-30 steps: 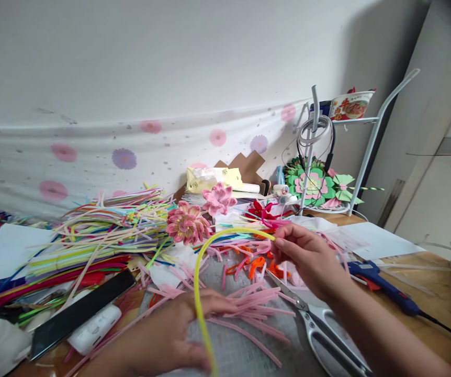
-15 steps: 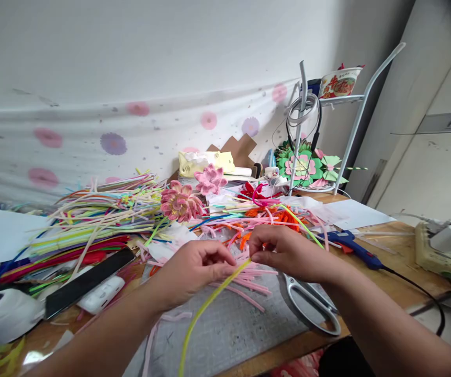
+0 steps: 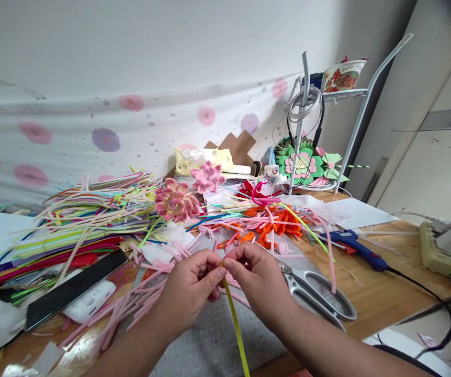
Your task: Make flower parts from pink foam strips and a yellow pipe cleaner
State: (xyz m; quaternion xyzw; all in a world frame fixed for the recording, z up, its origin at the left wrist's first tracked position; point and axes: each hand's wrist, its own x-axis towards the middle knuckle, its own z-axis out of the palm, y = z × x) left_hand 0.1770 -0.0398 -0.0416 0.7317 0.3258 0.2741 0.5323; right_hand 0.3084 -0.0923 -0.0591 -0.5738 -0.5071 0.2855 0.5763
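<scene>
Both hands meet over a grey mat [image 3: 217,340] at the table's front. My left hand [image 3: 190,288] and my right hand [image 3: 255,277] each pinch the top end of a yellow-green pipe cleaner [image 3: 236,327], fingertips almost touching. The pipe cleaner runs from the pinch down towards me and out of the bottom of the view. Loose pink pipe cleaner pieces [image 3: 139,301] lie under and left of the hands. Silver scissors [image 3: 319,296] lie just right of my right hand.
A big heap of coloured pipe cleaners [image 3: 88,220] fills the left. Pink pipe-cleaner flowers [image 3: 175,201] and orange pieces [image 3: 276,225] lie behind the hands. A blue glue gun [image 3: 357,245], a power strip [image 3: 445,251], a black phone [image 3: 74,288] and a white metal rack [image 3: 343,104] are around.
The hands have come together: they held the yellow-green pipe cleaner in a wide arc, then slid along it, and now both pinch its end. The view has tilted down slightly.
</scene>
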